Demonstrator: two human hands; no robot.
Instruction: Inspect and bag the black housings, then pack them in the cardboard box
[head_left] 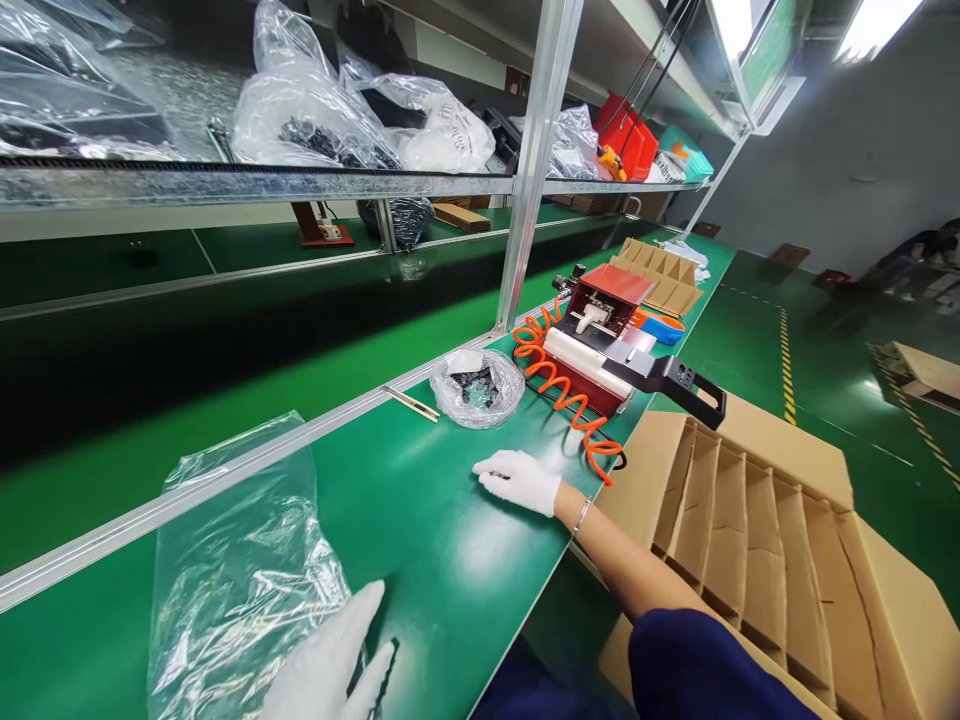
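Left hand (330,665) lies flat, fingers spread, on the edge of a clear plastic bag (240,570). Right hand (519,481) rests open on the green table (420,540), holding nothing, orange hose (570,400) just beyond its fingertips.

A green surface (420,560) runs along the line. On it lie a flat clear plastic bag (232,570) at the near end, a small crumpled bag of dark parts (478,388) farther on, a thin metal strip (409,402) beside that, an orange coiled hose (564,395) and a red machine (600,345).
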